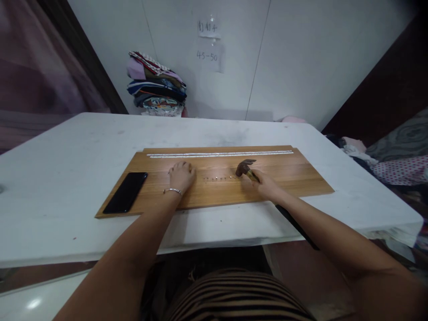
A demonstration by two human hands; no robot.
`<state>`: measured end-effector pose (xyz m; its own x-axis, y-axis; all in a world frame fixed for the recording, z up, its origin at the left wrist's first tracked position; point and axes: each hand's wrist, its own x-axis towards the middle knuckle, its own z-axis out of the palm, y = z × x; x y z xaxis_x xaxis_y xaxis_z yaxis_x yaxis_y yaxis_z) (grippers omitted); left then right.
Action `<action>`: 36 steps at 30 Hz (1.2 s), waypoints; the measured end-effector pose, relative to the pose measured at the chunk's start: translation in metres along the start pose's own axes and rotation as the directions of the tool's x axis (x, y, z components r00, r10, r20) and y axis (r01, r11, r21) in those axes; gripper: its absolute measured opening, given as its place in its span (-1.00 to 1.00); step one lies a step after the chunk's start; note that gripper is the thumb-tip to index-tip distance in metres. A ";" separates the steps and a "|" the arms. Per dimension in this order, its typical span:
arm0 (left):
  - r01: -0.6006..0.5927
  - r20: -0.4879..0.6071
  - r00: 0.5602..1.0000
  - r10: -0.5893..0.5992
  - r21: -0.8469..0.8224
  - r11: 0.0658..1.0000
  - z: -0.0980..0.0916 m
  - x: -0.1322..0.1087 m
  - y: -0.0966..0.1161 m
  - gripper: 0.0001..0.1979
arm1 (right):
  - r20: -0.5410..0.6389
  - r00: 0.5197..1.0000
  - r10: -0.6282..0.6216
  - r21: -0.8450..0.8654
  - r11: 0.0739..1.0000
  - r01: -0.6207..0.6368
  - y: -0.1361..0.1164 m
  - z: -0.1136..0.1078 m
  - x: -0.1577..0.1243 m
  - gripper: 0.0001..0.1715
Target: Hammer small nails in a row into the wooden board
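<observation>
A wooden board (214,191) lies on the white table. My right hand (266,184) is closed round a claw hammer (245,168) near its head; the black handle runs back under my forearm. The hammer head is just above or on the board, at the right end of a row of several small nails (217,178). To the left of the row, my left hand (182,175) rests on the board with its fingers curled; what they hold, if anything, is too small to tell. A bracelet (173,191) circles the left wrist.
A black phone (125,192) lies on the board's left end. Along the far edge runs a white measuring strip (220,154). Folded clothes (158,87) are stacked against the wall behind the table (67,178). More cloth (397,171) lies beyond the right edge.
</observation>
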<state>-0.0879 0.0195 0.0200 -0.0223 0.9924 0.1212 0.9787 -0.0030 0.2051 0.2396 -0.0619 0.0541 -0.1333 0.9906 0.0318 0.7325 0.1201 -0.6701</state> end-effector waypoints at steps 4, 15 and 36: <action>-0.002 -0.006 1.000 0.002 -0.002 1.000 0.000 0.000 0.000 -0.61 | 0.009 1.000 0.011 -0.007 1.000 -0.011 -0.003 -0.002 -0.001 -0.59; -0.002 -0.006 1.000 0.002 0.010 1.000 -0.002 -0.002 0.001 -0.59 | 0.000 1.000 0.016 0.012 1.000 -0.016 -0.005 -0.002 -0.002 -0.60; -0.018 -0.013 1.000 0.018 0.021 1.000 0.002 0.000 -0.002 -0.61 | 0.012 0.999 0.037 -0.053 0.998 -0.036 -0.009 -0.002 -0.003 -0.60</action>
<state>-0.0893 0.0198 0.0177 -0.0073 0.9905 0.1375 0.9830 -0.0181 0.1825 0.2348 -0.0661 0.0610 -0.1139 0.9935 -0.0020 0.7715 0.0872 -0.6302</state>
